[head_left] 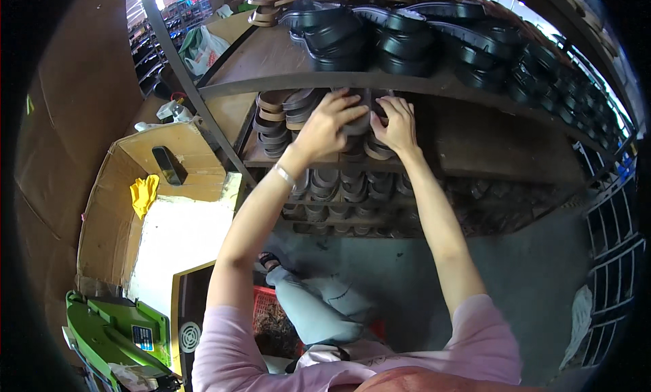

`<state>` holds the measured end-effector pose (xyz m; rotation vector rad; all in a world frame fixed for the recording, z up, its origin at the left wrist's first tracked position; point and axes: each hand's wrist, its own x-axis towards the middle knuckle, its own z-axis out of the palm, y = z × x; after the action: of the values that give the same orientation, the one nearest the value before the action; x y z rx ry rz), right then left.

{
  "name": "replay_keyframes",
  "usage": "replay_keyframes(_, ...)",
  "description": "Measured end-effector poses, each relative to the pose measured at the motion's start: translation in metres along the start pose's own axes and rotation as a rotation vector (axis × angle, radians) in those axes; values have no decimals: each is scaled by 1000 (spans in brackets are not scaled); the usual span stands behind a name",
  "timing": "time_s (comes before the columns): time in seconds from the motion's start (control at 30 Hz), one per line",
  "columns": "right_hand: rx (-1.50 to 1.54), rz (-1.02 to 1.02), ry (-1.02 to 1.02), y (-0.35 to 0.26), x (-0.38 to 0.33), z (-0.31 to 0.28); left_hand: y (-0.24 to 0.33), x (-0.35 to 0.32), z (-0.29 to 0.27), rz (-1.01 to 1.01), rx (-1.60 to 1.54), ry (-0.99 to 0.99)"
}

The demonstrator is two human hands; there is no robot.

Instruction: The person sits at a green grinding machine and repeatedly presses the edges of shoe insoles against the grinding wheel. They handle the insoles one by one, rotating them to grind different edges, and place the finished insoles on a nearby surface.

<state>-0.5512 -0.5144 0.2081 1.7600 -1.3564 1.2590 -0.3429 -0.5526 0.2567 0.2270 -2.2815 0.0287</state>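
Two hands, left hand [327, 124] and right hand [396, 124], each grip clamped on stacked soles [358, 124] on a metal shelf [285, 87].

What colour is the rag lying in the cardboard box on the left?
Yellow. The rag lies against the box wall, clearest in the head view.

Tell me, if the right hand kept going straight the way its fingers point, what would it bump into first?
The right hand already rests on the stacked shoe soles on the middle shelf. Going straight on, it would likely just push deeper into that stack, though depth is hard to judge.
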Motion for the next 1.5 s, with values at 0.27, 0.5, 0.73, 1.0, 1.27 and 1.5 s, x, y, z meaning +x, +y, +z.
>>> replay_keyframes(0.27, -8, 73, 22, 4, -4, 11, -64, 24, 36, -367, 17, -94)
replay_keyframes(0.5, -77, 76, 24, -14, -3, 20, -27, 21, 32, -471, 200, -210)
replay_keyframes(0.73, 65, 111, 91, -19, -12, -30, 140, -146, -13, -568, -220, 187)
replay_keyframes(1.0, 997, 678, -620, -229, -222, -60, 508, -541, -140, -2125, 245, 264)
replay_keyframes(1.27, 1456, -386, -1782, -446, -238, -51, 562, -468, -258, -1845, 1200, 760)
replay_keyframes(1.5, 1319, -32, -1448, -575, -202, -27, 501, -475, -302, -1444, 912, 1215)
